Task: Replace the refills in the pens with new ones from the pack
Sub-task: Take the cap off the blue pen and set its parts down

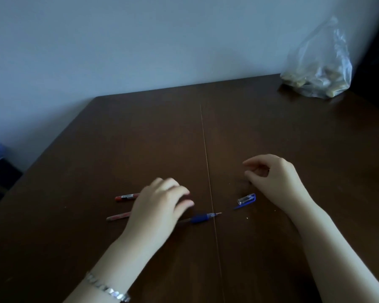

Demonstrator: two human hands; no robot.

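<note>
- Two bare hands are hovering low over the dark wooden table [260, 127].
- The left hand [160, 206] is lying palm-down across two red pens [126, 196], blurred; whether it is grasping anything cannot be told.
- The right hand [276, 176] is curling loosely, holding nothing.
- A blue pen [202, 217] is lying uncapped between the hands, its cap [246, 199] just beside the right wrist.
- A plastic bag [319, 68] is sitting at the far corner.
</note>
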